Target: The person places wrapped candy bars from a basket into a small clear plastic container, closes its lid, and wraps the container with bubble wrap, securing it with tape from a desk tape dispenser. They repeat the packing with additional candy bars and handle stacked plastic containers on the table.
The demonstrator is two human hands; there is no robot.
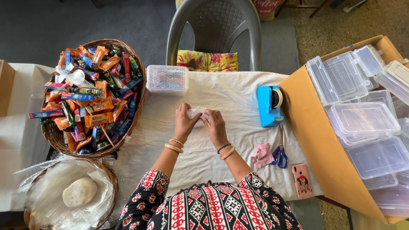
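Head view: clear packet (contents unreadable) between left hand, right hand.

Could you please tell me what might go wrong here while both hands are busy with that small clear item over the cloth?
1. The left hand and right hand pinch a small clear item; being see-through on the white cloth, it could be lost if dropped.
2. The scissors and phone lie near the table's edge by the right elbow and might get knocked off.
3. The heaped basket could spill packets.
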